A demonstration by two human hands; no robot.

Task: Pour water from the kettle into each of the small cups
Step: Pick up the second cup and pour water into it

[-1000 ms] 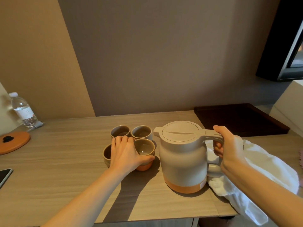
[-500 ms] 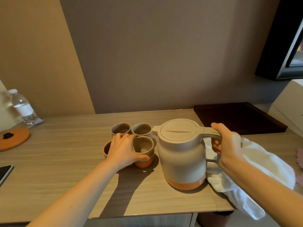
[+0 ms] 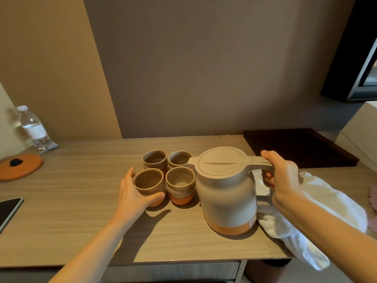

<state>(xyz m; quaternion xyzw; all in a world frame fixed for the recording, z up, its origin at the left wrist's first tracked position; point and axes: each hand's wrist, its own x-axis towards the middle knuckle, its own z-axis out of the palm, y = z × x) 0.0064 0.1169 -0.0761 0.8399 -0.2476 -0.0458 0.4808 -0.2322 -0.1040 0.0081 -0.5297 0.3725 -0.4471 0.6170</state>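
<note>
Four small cups stand upright in a two-by-two cluster on the wooden table. Left hand grips the near-left cup: thumb curled across its front, fingers round its left side. Kettle, lid closed, stands upright just right of the cluster, spout beside the far-right cup. Right hand is curled round the kettle's handle, thumb on top. White towel lies beneath the right forearm. Near-right cup shows a pale floor, possibly water; the view does not settle it.
</note>
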